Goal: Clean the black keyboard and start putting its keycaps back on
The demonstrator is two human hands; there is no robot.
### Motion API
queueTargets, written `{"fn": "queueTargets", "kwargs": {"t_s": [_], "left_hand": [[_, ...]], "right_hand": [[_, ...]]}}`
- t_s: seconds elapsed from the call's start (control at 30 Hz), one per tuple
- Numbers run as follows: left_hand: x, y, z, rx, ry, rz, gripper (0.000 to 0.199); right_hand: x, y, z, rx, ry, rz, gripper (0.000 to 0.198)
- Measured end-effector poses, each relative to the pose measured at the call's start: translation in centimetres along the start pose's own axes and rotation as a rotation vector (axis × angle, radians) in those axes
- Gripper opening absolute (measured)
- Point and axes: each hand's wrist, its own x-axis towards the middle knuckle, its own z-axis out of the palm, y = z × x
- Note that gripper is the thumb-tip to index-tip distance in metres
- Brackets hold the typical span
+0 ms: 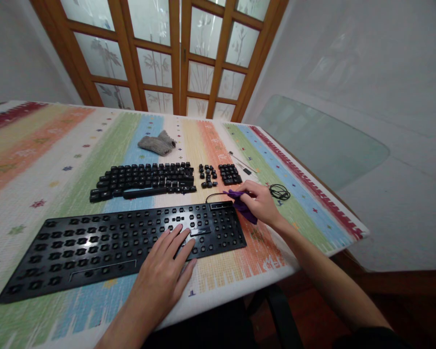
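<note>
My left hand [167, 266] lies palm down on the near edge of the black keyboard base [116, 232], fingers loosely spread and grasping nothing, their tips over the bare switches right of its middle. My right hand [257, 201] is closed on a purple cloth [246, 211], pinched between thumb and fingers at the base's far right corner. A black keyboard cable [214, 195] leaves the base's far edge and runs to the cloth; whether I grip it through the fabric, I cannot tell. The base lies slantwise across the striped tablecloth [112, 143], close to my edge of the table. Just beyond it, the removed keycaps sit in three groups: the main block [148, 179] with the spacebar [145, 193] along its near side, the small middle cluster [208, 175], and the number-pad block [230, 174]. Farther off lies a crumpled grey cloth [157, 144]. To the right, near my wrist, rests a loose coil of black cable [279, 192]; a thin stick [241, 161] lies beyond the number-pad keys.
</note>
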Motion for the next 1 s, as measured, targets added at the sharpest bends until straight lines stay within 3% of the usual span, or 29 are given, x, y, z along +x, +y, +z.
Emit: {"fn": "queueTargets", "kwargs": {"t_s": [0.1,0.3,0.57,0.83,1.0], "left_hand": [[-0.1,0.0,0.0,-0.001,0.001,0.007,0.031],[0.0,0.0,-0.1,-0.004,-0.004,0.004,0.031],[0.1,0.0,-0.2,0.013,-0.024,0.019,0.031],[0.1,0.0,-0.2,-0.001,-0.017,0.013,0.03],[0.0,-0.1,0.0,-0.001,-0.004,0.02,0.03]], "right_hand": [[-1.6,-0.8,-0.5,-0.107,0.09,-0.025,0.013],[-3.4,-0.4,0.6,-0.275,-0.205,-0.243,0.021],[-1.8,0.4,-0.6,-0.279,-0.482,-0.477,0.024],[-0.9,0.9,-0.5,-0.088,-0.565,-0.415,0.026],[0.6,1.7,-0.2,0.167,-0.565,-0.285,0.025]]}}
